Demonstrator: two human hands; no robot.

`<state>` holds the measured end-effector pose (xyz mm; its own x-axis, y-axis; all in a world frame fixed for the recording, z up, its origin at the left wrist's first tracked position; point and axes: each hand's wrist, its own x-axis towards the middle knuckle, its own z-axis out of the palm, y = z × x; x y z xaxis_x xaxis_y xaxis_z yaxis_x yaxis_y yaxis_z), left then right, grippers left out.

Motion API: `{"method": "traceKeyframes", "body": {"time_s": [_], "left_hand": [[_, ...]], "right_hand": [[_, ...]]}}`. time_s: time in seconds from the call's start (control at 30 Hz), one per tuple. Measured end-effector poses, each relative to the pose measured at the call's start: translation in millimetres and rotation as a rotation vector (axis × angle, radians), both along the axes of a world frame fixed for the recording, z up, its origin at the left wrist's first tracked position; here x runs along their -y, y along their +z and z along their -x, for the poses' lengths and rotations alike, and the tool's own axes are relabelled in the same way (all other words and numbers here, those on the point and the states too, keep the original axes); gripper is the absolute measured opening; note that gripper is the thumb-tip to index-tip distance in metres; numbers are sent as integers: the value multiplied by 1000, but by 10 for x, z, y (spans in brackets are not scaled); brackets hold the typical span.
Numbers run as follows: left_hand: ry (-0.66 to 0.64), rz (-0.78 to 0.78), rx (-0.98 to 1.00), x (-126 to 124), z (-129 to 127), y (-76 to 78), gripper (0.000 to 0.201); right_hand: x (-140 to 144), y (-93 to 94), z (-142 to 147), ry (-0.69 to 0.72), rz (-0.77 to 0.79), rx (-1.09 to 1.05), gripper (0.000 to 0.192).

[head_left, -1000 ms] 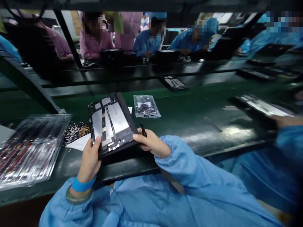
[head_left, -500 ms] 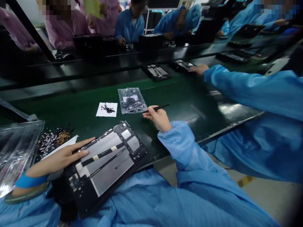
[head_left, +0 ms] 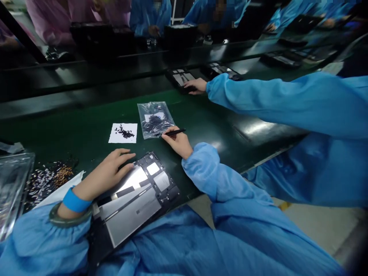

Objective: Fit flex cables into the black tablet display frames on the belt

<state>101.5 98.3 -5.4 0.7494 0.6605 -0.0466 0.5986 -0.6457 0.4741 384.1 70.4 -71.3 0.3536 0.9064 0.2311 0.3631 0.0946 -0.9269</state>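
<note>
A: How far along are we?

B: Our tablet-like device (head_left: 135, 212) lies inner side up at the near edge of the green bench (head_left: 71, 130). It is already uncovered, but not yet closed up, so we judge it partway.

A: And our hands?

B: Our left hand (head_left: 110, 168) is open, fingers spread over the device's far left edge; we cannot tell whether they touch it. Our right hand (head_left: 178, 143) pinches a black pen-like tool (head_left: 176, 132) at the near edge of the clear bag (head_left: 153, 122).

A: What have we left?

B: Loose black pieces (head_left: 126, 133) lie on white paper (head_left: 117, 139), with more bagged; we cannot tell whether any are fitted
</note>
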Motion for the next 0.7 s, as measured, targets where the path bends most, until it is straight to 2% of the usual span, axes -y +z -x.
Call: {"method": "traceKeyframes", "body": {"time_s": [0.1, 0.27, 0.37, 0.43, 0.53, 0.7], "left_hand": [[-29, 31, 36, 17, -49, -63, 60], [-21, -2, 111, 50, 13, -102, 53], [7, -26, 172, 71, 58, -102, 45], [54, -53, 240, 102, 81, -79, 41], [180, -7, 339, 208, 103, -4, 37], [390, 281, 480, 545, 137, 151, 45]], "right_hand": [[13, 7, 10, 16, -1, 31, 20], [5, 3, -8, 20, -12, 65, 17], [20, 23, -18, -14, -27, 74, 19], [60, 92, 34, -20, -39, 3, 26], [162, 297, 266, 114, -12, -251, 37], [304, 701, 877, 478, 146, -587, 41]]}}
